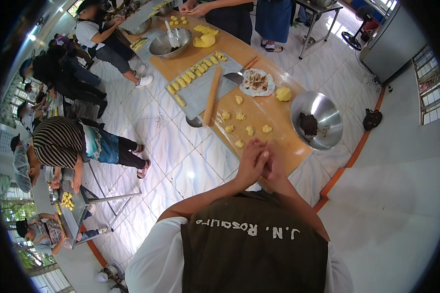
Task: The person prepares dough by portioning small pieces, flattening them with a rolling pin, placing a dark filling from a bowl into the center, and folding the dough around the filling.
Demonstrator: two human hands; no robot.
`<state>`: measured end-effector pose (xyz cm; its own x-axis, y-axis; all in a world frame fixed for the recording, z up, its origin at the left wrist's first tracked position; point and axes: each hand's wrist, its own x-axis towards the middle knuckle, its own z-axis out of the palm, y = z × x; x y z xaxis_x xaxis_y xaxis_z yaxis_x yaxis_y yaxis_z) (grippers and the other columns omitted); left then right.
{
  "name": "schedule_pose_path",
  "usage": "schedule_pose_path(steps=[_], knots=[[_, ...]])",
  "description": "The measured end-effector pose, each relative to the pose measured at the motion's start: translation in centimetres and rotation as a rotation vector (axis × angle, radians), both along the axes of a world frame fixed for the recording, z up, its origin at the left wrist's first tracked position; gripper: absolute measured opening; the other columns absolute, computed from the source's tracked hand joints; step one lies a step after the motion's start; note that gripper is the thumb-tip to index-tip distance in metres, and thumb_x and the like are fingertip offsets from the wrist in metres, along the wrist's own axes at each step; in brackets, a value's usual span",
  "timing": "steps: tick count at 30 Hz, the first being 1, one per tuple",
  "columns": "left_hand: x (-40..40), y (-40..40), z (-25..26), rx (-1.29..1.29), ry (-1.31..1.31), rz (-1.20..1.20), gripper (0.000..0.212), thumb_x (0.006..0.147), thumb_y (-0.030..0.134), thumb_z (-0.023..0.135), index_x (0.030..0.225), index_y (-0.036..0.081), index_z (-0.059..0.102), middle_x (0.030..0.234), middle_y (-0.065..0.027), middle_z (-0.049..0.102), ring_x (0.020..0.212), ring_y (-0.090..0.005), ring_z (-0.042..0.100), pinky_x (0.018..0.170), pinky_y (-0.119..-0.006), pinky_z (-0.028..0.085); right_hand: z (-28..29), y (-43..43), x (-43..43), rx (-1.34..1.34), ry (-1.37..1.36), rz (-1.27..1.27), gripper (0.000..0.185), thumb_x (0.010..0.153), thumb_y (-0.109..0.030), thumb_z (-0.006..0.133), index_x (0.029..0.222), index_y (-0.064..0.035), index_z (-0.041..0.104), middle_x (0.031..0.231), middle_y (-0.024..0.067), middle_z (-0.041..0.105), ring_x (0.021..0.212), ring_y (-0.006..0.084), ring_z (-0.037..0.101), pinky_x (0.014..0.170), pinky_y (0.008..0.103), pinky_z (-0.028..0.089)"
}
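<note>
Above the near end of the table (295,156), my left hand (252,161) and my right hand (275,164) are pressed together, palm to palm. Whether anything lies between them is hidden. Just beyond them, several small yellow dough pieces (249,130) are spread on the wooden surface. A larger dough ball (283,93) lies further up, beside a plate of brown crumbs (257,82). To the right stands a steel bowl (328,121) with a dark brown filling (308,124). A wooden rolling pin (212,96) rests across the edge of a metal tray (201,94) that bears shaped dough pieces (186,78).
A broad metal blade (234,77) with a wooden handle lies by the plate. Further off are a steel bowl (170,44) with a white spatula and a dough lump (204,40). A person's hands (195,8) work at the far end; other people stand at left.
</note>
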<state>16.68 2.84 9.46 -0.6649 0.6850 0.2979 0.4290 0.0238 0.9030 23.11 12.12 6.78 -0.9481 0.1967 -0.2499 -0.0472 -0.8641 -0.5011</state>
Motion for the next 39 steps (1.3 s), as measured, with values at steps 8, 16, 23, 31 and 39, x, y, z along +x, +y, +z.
schedule_pose_path(steps=[8, 16, 23, 31, 39], knots=[[1.6, 0.8, 1.9, 0.140, -1.335, -0.094, 0.049, 0.098, 0.041, 0.032, 0.124, 0.003, 0.045, 0.127, -0.0132, 0.049, 0.122, -0.0238, 0.041, 0.104, -0.034, 0.031, 4.5, -2.6, -0.5, 0.976, -0.075, -0.338, 0.053, 0.098, -0.035, 0.032, 0.139, -0.0006, 0.030, 0.143, 0.0178, 0.032, 0.133, 0.0302, 0.027, 0.109, 0.0379, 0.020], [0.2, 1.2, 1.9, 0.283, -1.426, -0.300, 0.057, 0.097, 0.045, 0.033, 0.136, 0.003, 0.033, 0.132, -0.0105, 0.043, 0.120, -0.0213, 0.043, 0.103, -0.036, 0.034, 6.9, -2.3, -0.1, 1.710, 0.278, -0.387, 0.066, 0.094, -0.047, 0.032, 0.137, 0.0030, 0.032, 0.143, 0.0253, 0.027, 0.136, 0.0392, 0.020, 0.110, 0.0461, 0.013], [1.0, 2.7, 3.1, 0.328, -1.469, -0.396, 0.059, 0.095, 0.046, 0.036, 0.136, 0.003, 0.031, 0.134, -0.0110, 0.042, 0.120, -0.0226, 0.044, 0.101, -0.038, 0.036, 7.6, 0.0, 1.2, 1.745, 0.269, -0.373, 0.076, 0.092, -0.058, 0.026, 0.139, 0.0017, 0.030, 0.144, 0.0247, 0.025, 0.136, 0.0406, 0.017, 0.109, 0.0485, 0.011], [4.4, 3.0, 5.4, 0.285, -1.381, -0.347, 0.065, 0.093, 0.050, 0.039, 0.136, 0.003, 0.031, 0.133, -0.0128, 0.041, 0.119, -0.0243, 0.045, 0.101, -0.037, 0.037, 5.5, 3.7, 4.1, 1.867, 0.193, -0.352, 0.074, 0.089, -0.058, 0.033, 0.138, -0.0016, 0.034, 0.144, 0.0235, 0.026, 0.136, 0.0419, 0.018, 0.109, 0.0529, 0.009], [7.3, 2.8, 2.4, 0.379, -1.449, -0.447, 0.057, 0.096, 0.043, 0.037, 0.135, 0.001, 0.033, 0.129, -0.0135, 0.045, 0.117, -0.0223, 0.046, 0.097, -0.035, 0.040, 5.9, 3.5, 5.8, 1.867, 0.191, -0.253, 0.074, 0.087, -0.059, 0.039, 0.134, -0.0021, 0.040, 0.143, 0.0249, 0.028, 0.134, 0.0422, 0.021, 0.108, 0.0540, 0.011]])
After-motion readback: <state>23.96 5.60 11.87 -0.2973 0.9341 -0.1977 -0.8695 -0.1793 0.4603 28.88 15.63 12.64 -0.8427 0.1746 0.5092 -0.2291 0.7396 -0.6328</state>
